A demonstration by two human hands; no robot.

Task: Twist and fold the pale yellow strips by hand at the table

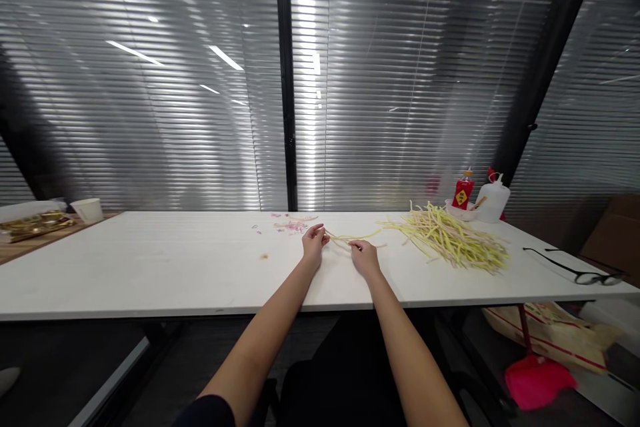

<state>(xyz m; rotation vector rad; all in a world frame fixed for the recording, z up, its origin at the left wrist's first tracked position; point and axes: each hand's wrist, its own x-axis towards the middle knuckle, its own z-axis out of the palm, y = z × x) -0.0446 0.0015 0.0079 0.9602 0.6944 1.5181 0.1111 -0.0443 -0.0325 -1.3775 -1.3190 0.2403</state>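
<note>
Thin yellow and pale strips (pixel 369 235) stretch between my two hands, just above the white table. My left hand (pixel 315 242) pinches their left ends between thumb and fingers. My right hand (pixel 364 256) is closed on the strips a little further right, with loose ends sticking out past it. A large pile of yellow-green and pale strips (pixel 450 237) lies on the table to the right of my hands. Small pink pieces (pixel 293 225) are scattered behind my left hand.
The white table (pixel 150 267) carries a red bottle (pixel 463 191), a white squeeze bottle (pixel 493 200), a shallow bowl (pixel 461 213) and black glasses (pixel 590 277) at right. A paper cup (pixel 88 211) and gold packets (pixel 37 225) stand far left. Blinds rise behind.
</note>
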